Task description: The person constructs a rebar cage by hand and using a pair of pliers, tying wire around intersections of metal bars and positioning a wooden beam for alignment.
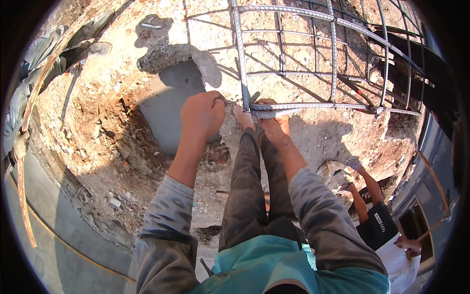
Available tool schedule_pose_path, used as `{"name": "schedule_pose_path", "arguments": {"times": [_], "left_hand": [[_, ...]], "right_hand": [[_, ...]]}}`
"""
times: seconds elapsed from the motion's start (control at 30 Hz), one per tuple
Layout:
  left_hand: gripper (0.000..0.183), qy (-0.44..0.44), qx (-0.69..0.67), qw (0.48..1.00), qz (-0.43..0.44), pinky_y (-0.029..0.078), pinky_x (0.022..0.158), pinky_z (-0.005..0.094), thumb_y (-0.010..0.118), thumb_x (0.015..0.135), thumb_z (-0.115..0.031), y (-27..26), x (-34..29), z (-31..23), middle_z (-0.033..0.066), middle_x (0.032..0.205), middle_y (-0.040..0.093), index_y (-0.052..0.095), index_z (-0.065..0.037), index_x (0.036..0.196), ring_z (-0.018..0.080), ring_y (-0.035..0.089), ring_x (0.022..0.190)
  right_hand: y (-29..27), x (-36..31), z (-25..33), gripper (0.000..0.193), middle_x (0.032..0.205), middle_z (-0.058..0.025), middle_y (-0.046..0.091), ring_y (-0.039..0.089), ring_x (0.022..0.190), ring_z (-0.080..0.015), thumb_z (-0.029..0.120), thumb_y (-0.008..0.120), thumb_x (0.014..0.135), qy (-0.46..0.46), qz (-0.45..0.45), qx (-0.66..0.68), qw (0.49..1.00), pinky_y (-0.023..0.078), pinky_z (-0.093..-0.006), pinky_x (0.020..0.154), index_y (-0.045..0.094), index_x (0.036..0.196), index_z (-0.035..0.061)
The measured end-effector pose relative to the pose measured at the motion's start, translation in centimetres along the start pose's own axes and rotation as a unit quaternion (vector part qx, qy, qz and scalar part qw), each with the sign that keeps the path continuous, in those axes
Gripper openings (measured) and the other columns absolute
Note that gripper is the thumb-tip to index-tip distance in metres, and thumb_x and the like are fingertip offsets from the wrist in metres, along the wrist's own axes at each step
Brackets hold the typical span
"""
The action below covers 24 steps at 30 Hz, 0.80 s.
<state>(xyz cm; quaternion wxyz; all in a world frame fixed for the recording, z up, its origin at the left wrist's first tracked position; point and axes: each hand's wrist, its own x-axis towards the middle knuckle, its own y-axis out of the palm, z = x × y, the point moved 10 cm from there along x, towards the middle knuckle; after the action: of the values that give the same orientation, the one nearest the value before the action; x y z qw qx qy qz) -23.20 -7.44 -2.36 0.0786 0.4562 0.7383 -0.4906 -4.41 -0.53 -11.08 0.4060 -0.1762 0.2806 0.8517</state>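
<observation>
A cage of tied steel rebar [289,106] spans the upper right, its near corner just above my feet. My right hand [275,128] is closed round the near bar at that corner, some fingers behind the steel. My left hand [201,115] is a fist to the left of the corner, knuckles up. A thin dark piece shows between this fist and the corner bar, too small to name. My bare foot [244,117] is on the ground below the corner.
A pit [171,103] with smooth grey wet-looking concrete lies left of my legs, amid rubble. Trouser legs and shoes [83,46] of a person are upper left by a wooden pole [22,196]. Another person in black shorts [377,225] is lower right. Dark clothing [433,88] shows behind the cage.
</observation>
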Motion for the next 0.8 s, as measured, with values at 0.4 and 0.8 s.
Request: {"name": "schedule_pose_path", "arguments": {"times": [0.4,0.8], "left_hand": [[0.016,-0.079,-0.232,0.968,-0.045,0.046,0.056,0.0284,0.051,0.086,-0.006,8.5,-7.0,2.6,0.0103,0.074,0.066,0.065,0.001,0.089,0.0132,0.058,0.060],[0.012,0.042,-0.172,0.982,0.066,0.047,0.060,0.0337,0.061,0.077,-0.004,8.9,-4.4,1.1,0.0113,0.081,0.066,0.065,0.001,0.087,0.0232,0.061,0.064]], "right_hand": [[1.7,-6.0,-0.6,0.008,0.073,-0.0030,0.057,0.045,0.051,-0.0071,0.013,0.055,0.096,0.097,-0.180,0.104,0.973,0.038,-0.0230,0.046,0.054,0.095,0.0054],[3.7,-7.6,2.3,0.012,0.068,-0.0023,0.060,0.043,0.047,-0.0020,0.014,0.060,0.093,0.166,-0.099,-0.036,0.980,0.032,-0.0182,0.042,0.058,0.092,0.0019]]}}
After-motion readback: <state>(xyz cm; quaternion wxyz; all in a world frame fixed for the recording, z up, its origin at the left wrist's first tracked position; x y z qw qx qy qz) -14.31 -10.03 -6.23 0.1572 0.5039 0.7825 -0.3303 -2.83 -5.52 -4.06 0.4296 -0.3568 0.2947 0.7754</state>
